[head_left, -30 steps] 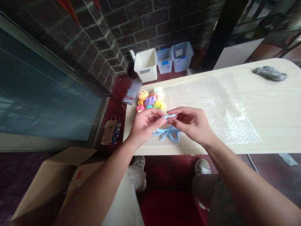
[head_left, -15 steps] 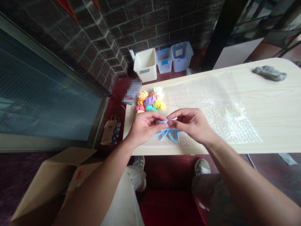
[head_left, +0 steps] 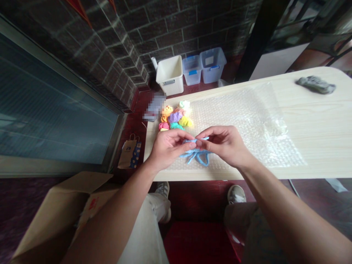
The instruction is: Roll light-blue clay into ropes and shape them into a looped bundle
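Light-blue soft strands (head_left: 202,159), yarn-like or clay-like, lie partly on the bubble wrap near the table's front edge, with a loop and loose ends spread below my fingers. My left hand (head_left: 172,147) is closed in a pinch on a piece of this blue strand from the left. From the right, my right hand (head_left: 224,145) pinches the same piece, its fingertips touching or almost touching those of the left. A short blue end sticks out between the right fingers. Just beyond my left hand sits a group of soft coloured lumps (head_left: 176,117), among them purple, yellow, green, orange and pink.
Bubble wrap (head_left: 233,113) covers much of the pale wooden table (head_left: 324,128). A grey-green lump (head_left: 316,85) rests at the far right. Behind the table stand a white bin (head_left: 173,86) and clear boxes (head_left: 192,75). An open carton (head_left: 55,209) and paper bag (head_left: 128,154) are on the left.
Almost nothing differs. Both hands keep their pinch on the blue strand, and the short end at the right fingers has shifted slightly to the right.
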Tool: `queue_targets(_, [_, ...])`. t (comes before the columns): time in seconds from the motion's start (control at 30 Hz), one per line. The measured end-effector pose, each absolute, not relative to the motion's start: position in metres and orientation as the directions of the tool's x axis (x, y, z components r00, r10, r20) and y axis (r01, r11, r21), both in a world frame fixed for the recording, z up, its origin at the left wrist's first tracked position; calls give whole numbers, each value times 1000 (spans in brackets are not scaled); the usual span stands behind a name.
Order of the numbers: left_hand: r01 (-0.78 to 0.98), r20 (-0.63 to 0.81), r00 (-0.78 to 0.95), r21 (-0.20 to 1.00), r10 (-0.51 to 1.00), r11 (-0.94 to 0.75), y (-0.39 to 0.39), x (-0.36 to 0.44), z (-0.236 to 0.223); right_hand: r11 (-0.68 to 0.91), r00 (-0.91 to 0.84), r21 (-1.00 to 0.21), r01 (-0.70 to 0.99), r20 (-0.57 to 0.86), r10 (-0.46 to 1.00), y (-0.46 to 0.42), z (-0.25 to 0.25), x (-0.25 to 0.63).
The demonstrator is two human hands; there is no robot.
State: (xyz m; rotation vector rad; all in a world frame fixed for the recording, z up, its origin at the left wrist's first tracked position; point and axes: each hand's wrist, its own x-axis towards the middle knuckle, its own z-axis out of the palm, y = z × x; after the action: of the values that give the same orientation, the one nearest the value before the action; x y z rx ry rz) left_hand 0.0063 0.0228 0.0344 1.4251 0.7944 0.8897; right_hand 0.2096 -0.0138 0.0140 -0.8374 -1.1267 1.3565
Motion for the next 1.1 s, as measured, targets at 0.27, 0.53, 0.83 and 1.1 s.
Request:
queue_targets(0.27, [-36,78,474,997,877,-69,22,7,35,91,-132,-951,-294,134,982,-13,16,210])
queue_targets(0.53, [-15,53,485,998,873,-53,23,10,32,106,-119,-932,-347,155,981,-12,16,207])
queue_targets(0.83, [102,40,486,990,873,-103,24,8,36,186,-113,-937,-296,228,967,-14,13,204])
queue_targets(1.1, [-24,22,476,1000,879,-13,22,11,32,140,-94,-936,-324,180,979,-14,15,202])
